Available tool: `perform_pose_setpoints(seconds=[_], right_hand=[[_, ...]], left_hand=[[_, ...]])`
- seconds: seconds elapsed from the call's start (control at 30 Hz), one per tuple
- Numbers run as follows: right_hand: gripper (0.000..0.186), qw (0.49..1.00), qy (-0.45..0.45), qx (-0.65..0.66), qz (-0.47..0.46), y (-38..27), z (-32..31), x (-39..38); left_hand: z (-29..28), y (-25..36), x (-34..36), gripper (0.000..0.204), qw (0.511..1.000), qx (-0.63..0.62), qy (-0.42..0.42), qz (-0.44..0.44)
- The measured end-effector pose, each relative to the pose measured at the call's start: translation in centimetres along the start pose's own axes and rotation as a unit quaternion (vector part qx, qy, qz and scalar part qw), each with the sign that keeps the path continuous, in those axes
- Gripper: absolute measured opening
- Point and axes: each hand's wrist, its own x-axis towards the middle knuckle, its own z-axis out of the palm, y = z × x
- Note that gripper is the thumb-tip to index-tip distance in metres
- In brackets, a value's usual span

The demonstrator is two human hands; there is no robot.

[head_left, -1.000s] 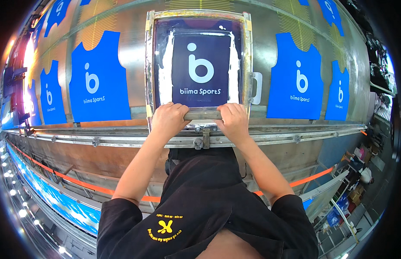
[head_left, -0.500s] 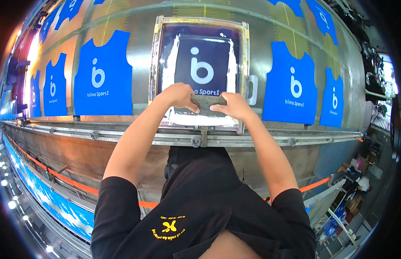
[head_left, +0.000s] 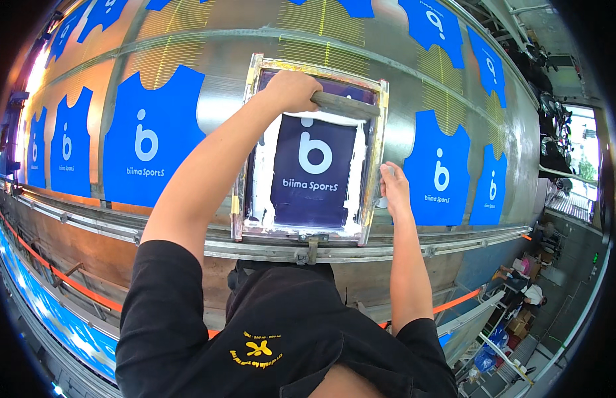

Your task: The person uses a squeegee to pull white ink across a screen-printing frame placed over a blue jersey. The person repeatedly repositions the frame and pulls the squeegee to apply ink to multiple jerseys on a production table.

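Observation:
A framed printing screen [head_left: 377, 126] with a dark mesh, a white letter design and white ink along its sides sits in front of me on the long printing table. At its far end my left hand [head_left: 293, 91] is closed round the left end of a grey squeegee [head_left: 347, 104], which lies across the mesh with white ink along its near edge. My right hand [head_left: 396, 189] is at the screen's right side, its fingers curled about the pale side handle [head_left: 382, 201], most of which they cover.
Blue shirt panels with white prints lie on both sides, such as a left panel [head_left: 148, 169] and a right panel [head_left: 442, 199]. A metal rail [head_left: 414, 251] runs along the table's near edge. An orange bar [head_left: 69, 275] crosses lower down. Cartons [head_left: 518, 325] stand at the lower right.
The squeegee has moved from the screen's near end to its far end in my left hand. My right hand has left it for the side handle. The view has shifted.

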Motion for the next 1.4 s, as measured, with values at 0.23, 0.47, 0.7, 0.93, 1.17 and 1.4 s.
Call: perform_pose_setpoints(seconds=[0.23,0.47,0.7,0.93,1.17,1.4], right_hand=[[0.034,0.997,-0.008,0.074,0.002,-4.3,-0.1,-2.3],[0.026,0.994,0.021,0.097,-0.041,-4.7,-0.3,-2.7],[0.037,0.986,0.104,0.069,-0.114,-6.8,2.7,-7.2],[0.036,0.981,0.070,0.117,-0.139,-5.7,21.6,-10.6],[0.028,0.981,0.077,0.111,-0.140,-4.9,41.0,-16.6],[0.031,0.979,0.111,0.036,-0.166,-6.6,46.2,-18.2]], left_hand=[[5.6,0.5,-6.5,0.036,0.993,-0.055,0.105,-0.003],[15.5,9.9,-24.0,0.064,0.995,-0.061,0.083,0.016],[16.4,8.7,-31.5,0.066,0.980,-0.078,0.179,0.041],[10.1,-5.5,-38.9,0.061,0.990,-0.094,0.102,-0.014],[5.3,-20.5,-48.8,0.057,0.993,-0.079,0.068,-0.059],[1.7,-25.7,-48.8,0.048,1.000,-0.018,0.015,-0.020]])
